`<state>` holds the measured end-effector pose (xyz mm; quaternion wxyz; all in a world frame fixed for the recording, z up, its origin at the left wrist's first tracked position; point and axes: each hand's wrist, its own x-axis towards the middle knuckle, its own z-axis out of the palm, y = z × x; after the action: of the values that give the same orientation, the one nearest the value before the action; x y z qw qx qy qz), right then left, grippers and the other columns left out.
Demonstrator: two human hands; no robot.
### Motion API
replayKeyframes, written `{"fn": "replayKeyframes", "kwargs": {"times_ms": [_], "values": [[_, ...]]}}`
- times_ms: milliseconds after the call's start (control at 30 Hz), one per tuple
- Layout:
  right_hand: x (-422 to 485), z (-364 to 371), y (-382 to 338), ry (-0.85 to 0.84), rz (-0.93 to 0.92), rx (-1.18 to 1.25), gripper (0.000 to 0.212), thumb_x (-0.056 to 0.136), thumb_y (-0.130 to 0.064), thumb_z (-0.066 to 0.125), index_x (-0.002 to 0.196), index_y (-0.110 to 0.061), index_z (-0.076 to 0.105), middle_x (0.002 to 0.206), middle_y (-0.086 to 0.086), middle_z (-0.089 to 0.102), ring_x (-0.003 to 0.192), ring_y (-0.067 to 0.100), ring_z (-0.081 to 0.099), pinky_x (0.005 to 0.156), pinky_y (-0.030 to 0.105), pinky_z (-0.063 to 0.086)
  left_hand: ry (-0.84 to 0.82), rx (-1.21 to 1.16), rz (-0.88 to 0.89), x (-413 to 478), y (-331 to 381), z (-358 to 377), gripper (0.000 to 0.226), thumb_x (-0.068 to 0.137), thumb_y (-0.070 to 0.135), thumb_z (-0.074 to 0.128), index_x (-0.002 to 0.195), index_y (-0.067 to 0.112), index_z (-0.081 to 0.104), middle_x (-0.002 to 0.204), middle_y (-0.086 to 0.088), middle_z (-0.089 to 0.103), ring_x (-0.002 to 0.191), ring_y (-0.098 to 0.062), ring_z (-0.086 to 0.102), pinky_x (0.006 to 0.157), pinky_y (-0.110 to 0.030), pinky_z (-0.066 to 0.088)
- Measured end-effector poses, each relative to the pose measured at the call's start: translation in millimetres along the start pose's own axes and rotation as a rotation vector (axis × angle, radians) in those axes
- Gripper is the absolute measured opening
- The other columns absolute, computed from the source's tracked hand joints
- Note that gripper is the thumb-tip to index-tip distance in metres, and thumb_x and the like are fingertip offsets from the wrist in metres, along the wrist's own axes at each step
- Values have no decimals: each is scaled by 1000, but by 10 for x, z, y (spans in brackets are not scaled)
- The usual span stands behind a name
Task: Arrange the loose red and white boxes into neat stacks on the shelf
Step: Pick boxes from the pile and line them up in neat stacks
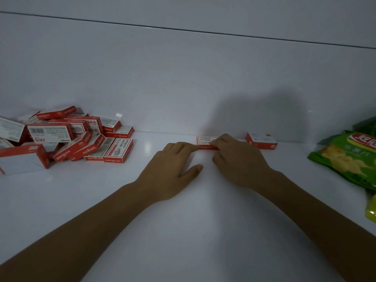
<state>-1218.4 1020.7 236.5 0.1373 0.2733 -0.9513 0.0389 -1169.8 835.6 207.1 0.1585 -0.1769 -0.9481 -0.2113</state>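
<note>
Pile (50, 132) lies left of gripped box (204, 140), crisp bag (345, 157) right.

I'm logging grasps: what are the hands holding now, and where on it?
One red and white box lying on the shelf: the left hand touches its left end, and the right hand grips its right end, fingers curled over it.

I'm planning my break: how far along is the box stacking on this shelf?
Barely begun. Done: a single box lies squared by the back wall at right. In hand: the left hand touches the end of the centre box, and the right hand grips it near the wall. Left: the loose pile at left is unsorted, and no stack shows yet.
</note>
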Motion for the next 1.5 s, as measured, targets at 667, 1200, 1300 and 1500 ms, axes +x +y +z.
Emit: {"fn": "replayKeyframes", "kwargs": {"times_ms": [667, 1200, 1300, 1500], "values": [[59, 280, 134, 101, 17, 110, 54, 90, -49, 37, 132, -17, 46, 135, 1, 50, 127, 19, 43, 108, 36, 23, -65, 66, 30, 29, -61, 55, 62, 86, 62, 31, 137, 28, 38, 134, 10, 48, 122, -10, 41, 98, -31, 36], [-19, -104, -310, 193, -121, 159, 52, 87, -37, 58, 132, -14, 46, 132, 5, 53, 118, 23, 50, 101, 38, 34, 150, -56, -16, -105, 181, -265, 72, 86, 44, 58, 146, 21, 24, 137, 1, 48, 124, -17, 44, 99, -27, 33], [-17, -120, -570, 201, -156, 247, 60, 86, -44, 52, 136, -13, 40, 135, 4, 50, 119, 22, 48, 101, 36, 34, 193, 21, 67, -407, 138, -393, 68, 85, 50, 51, 142, 17, 33, 135, -3, 52, 120, -21, 49, 98, -30, 35], [142, 17, -1241, 211, -296, 292, 60, 80, -43, 58, 130, -10, 50, 127, 8, 59, 110, 26, 58, 94, 41, 46, 121, 236, 7, -999, -363, -801, 63, 87, 58, 37, 141, 23, 33, 143, 0, 43, 130, -21, 41, 106, -40, 31]]}}
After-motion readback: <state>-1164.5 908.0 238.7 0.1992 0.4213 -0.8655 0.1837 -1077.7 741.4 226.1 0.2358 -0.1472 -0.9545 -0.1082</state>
